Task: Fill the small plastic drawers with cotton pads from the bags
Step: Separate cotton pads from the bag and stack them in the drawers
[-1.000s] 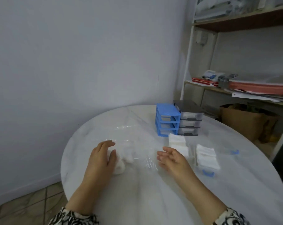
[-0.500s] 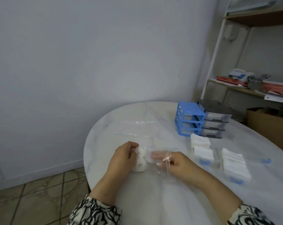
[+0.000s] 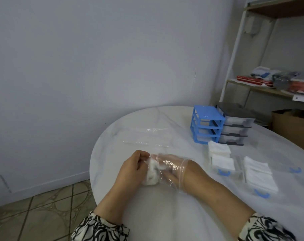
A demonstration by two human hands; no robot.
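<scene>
A clear plastic bag (image 3: 174, 173) lies near the front left of the round white table (image 3: 165, 214) with round cotton pads (image 3: 152, 173) bunched at its closed end. My left hand (image 3: 132, 167) pinches that end with the pads. My right hand (image 3: 175, 168) is pushed inside the bag up to the wrist, fingers reaching toward the pads. A blue drawer unit (image 3: 206, 126) and a grey one (image 3: 234, 126) stand side by side at the table's far side. Three pulled-out clear drawers (image 3: 221, 162) with blue handles sit in front of them, holding square white pads.
A second flat clear bag (image 3: 147, 136) lies beyond my hands. A metal shelf (image 3: 269, 87) with papers and a cardboard box (image 3: 294, 129) stand behind the table on the right. The table's left edge drops to a tiled floor (image 3: 43, 214).
My right hand has slid deeper into the bag, from the opening to the wrist. My left hand has closed on the bag's end. The view has swung left.
</scene>
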